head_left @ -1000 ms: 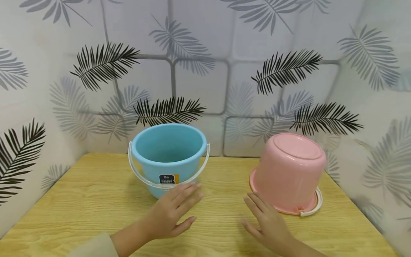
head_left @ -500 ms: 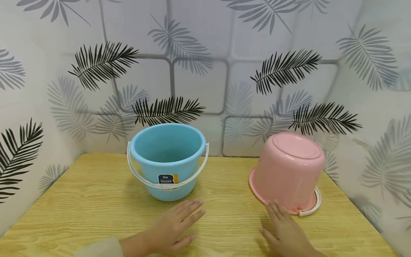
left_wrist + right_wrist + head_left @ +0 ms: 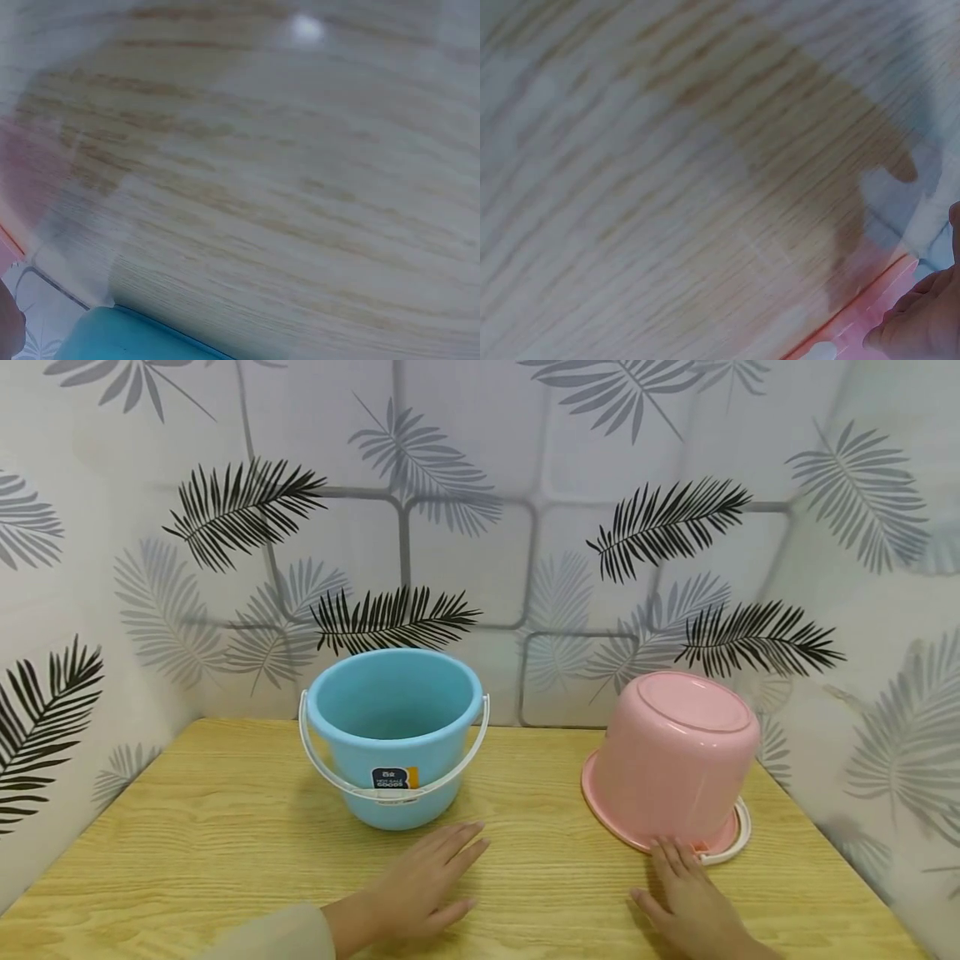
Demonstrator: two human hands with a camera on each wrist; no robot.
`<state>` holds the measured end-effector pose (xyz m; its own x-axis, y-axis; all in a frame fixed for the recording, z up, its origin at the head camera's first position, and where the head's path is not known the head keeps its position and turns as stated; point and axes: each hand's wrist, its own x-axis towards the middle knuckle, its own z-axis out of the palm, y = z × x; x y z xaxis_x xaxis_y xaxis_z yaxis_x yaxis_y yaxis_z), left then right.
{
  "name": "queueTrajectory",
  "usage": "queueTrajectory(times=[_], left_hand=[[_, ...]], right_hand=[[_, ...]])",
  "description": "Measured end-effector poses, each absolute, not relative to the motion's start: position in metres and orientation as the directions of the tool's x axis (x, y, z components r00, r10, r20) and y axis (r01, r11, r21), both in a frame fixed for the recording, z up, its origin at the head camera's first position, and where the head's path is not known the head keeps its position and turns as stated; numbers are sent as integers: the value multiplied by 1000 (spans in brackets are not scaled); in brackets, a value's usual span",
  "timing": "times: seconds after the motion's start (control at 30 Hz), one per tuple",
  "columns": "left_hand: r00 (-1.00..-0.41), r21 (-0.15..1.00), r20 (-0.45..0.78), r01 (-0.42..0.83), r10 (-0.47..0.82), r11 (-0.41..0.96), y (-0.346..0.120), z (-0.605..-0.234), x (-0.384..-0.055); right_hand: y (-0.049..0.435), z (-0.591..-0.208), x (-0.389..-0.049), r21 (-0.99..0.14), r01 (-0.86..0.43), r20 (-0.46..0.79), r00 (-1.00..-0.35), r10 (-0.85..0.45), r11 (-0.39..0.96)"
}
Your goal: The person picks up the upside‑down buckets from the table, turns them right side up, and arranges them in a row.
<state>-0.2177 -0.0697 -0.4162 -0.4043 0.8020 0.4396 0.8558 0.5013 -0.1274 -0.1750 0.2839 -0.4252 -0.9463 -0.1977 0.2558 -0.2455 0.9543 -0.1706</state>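
Table (image 3: 536,802): wood-grained | walls (image 3: 465,564): leaf-print | blue bucket (image 3: 396,753) upright | pink bucket (image 3: 677,768) upturned

Your left hand (image 3: 423,885) has drawn back toward you and a little to the right: a second ago its fingertips overlapped the blue bucket (image 3: 397,752), and now they lie in front of its base, leaving that base uncovered. More of your left sleeve (image 3: 281,935) shows. Your right hand (image 3: 693,897) has slid rightward along the pink bucket (image 3: 678,768), its fingertips now at the front rim near the handle (image 3: 741,837); contact is unclear. The gap between your hands has widened.
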Motion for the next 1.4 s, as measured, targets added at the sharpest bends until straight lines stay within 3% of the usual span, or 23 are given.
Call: queueTrajectory(times=[0.17, 0.3, 0.6, 0.83, 1.1, 1.4], left_hand=[[-557, 29, 272, 820, 785, 572, -60, -415, -226], [-617, 88, 201, 785, 760, 614, -51, -414, -235], [-628, 81, 197, 776, 753, 625, -26, -413, -251], [-675, 72, 85, 738, 733, 671, -7, -408, -255], [-677, 53, 49, 736, 734, 675, 12, -408, -257], [-740, -9, 50, 671, 671, 741, 31, -403, -265]], right_hand=[[288, -428, -175, -160, -244, 257, -946, -198, 956], [291, -430, -176, -162, -238, 257, -947, -192, 958], [292, -432, -176, -178, -208, 232, -959, -165, 962], [292, -431, -176, -191, -189, 208, -967, -148, 963], [292, -428, -176, -179, -167, 204, -970, -130, 970], [291, -427, -178, -203, -146, 209, -972, -103, 968]])
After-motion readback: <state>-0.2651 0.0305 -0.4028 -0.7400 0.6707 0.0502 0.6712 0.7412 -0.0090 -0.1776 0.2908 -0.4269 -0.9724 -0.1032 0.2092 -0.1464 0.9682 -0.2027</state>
